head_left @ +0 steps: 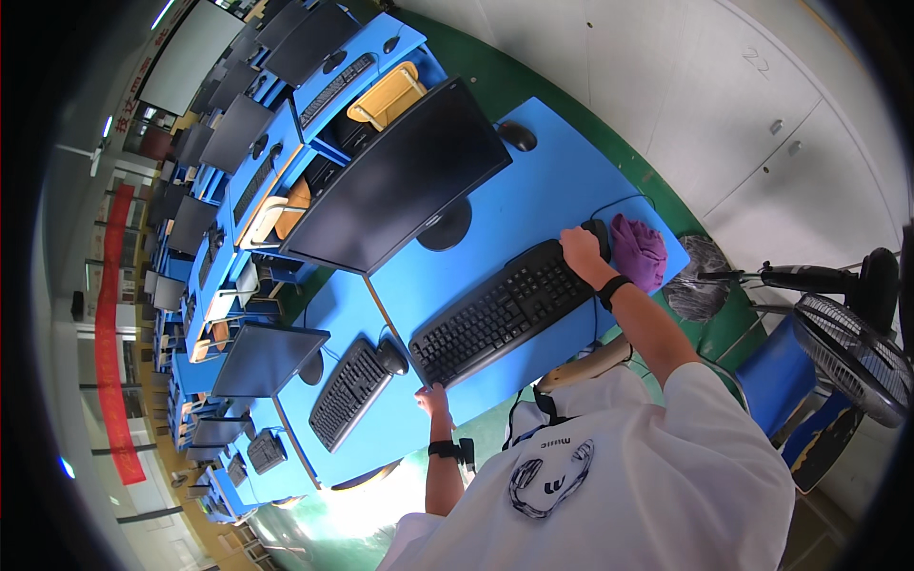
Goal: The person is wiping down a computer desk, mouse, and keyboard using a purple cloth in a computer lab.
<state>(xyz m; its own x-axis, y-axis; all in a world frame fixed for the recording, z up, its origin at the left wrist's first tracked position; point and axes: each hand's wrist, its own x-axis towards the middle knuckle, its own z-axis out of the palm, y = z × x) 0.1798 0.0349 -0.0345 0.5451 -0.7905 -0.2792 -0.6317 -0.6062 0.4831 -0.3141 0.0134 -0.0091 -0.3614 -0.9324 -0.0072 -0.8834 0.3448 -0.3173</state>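
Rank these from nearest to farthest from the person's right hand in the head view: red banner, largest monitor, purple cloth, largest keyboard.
1. Largest keyboard: its right end touches the right hand.
2. Purple cloth: just right of the hand.
3. Largest monitor: leftward, across the desk.
4. Red banner: far left.

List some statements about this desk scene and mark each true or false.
1. The right hand is at the right end of the black keyboard. True.
2. A purple cloth lies on the blue desk. True.
3. The left hand rests on the purple cloth. False: it is by the keyboard's left end.
4. The large monitor shows a bright picture. False: its screen is dark.
5. A fan is on the person's right. True.
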